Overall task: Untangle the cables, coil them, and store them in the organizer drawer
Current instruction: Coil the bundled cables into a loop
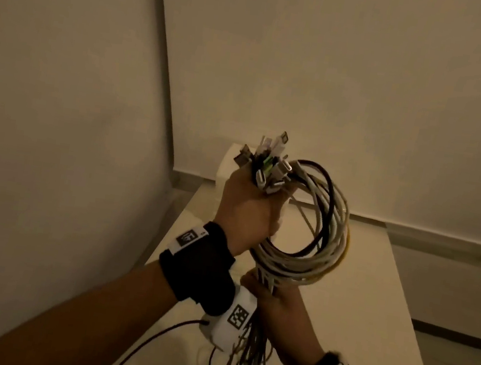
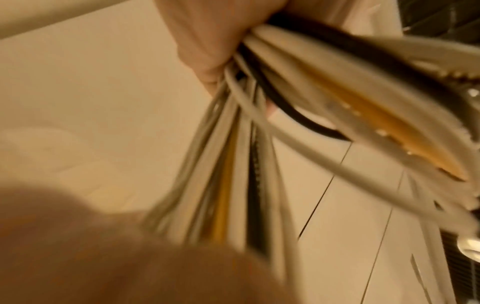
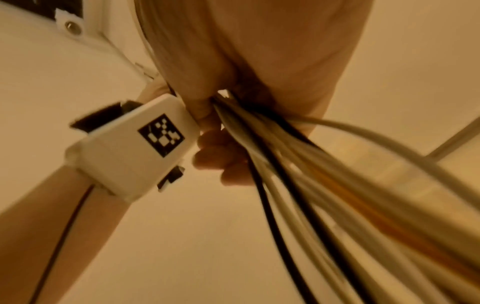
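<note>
From my remote seat I see a pale table running from the lower centre of the head view toward the wall, with a white box at its far end, just behind the raised fist; I cannot tell whether that is the organizer drawer. Above the table, centre frame, hangs the bundle of cables, mostly white with one black and one yellow strand, looped into a rough ring. The left hand is clenched around the top of that ring, the plugs bunched together and sticking up out of the fist, which I judge keeps the ends even while the loop is built. Below it, lower centre, the right hand is closed around the straight run of the same cables, their tails trailing down toward the table, apparently feeding slack upward. In my judgement the coiling is midway and storing is not yet done.
</note>
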`<state>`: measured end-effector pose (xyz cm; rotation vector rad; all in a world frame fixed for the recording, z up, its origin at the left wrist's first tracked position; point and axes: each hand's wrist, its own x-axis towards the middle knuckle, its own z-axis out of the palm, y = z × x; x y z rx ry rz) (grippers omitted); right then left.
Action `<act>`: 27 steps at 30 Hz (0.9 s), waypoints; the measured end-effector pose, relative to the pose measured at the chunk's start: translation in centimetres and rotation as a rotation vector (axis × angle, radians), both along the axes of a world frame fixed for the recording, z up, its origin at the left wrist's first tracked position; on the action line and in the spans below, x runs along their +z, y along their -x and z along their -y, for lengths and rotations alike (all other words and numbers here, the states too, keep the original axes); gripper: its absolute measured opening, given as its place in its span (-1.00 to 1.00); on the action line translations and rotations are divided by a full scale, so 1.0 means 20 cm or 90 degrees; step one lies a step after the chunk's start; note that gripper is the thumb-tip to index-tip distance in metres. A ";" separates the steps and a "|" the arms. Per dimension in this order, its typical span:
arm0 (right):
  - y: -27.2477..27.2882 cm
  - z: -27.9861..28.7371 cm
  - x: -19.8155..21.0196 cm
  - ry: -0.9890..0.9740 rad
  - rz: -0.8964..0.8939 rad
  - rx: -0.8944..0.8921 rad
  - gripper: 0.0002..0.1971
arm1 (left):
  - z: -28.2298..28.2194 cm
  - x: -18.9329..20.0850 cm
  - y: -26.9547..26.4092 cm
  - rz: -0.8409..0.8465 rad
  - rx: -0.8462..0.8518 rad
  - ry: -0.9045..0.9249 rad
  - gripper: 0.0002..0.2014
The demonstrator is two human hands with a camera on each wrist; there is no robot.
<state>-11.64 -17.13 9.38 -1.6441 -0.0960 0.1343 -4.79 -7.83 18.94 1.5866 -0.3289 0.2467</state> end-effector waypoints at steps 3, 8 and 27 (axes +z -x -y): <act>0.00 0.00 0.02 0.019 0.017 0.026 -0.71 | -0.07 0.05 -0.03 -0.027 -0.035 0.008 -0.80; 0.05 0.01 -0.06 0.092 -0.067 0.053 -0.74 | -0.22 0.09 -0.10 0.045 0.053 -0.091 -0.88; 0.11 0.11 0.22 -0.187 -0.008 -0.017 -0.02 | -0.39 0.03 0.02 0.229 0.149 -0.356 -0.76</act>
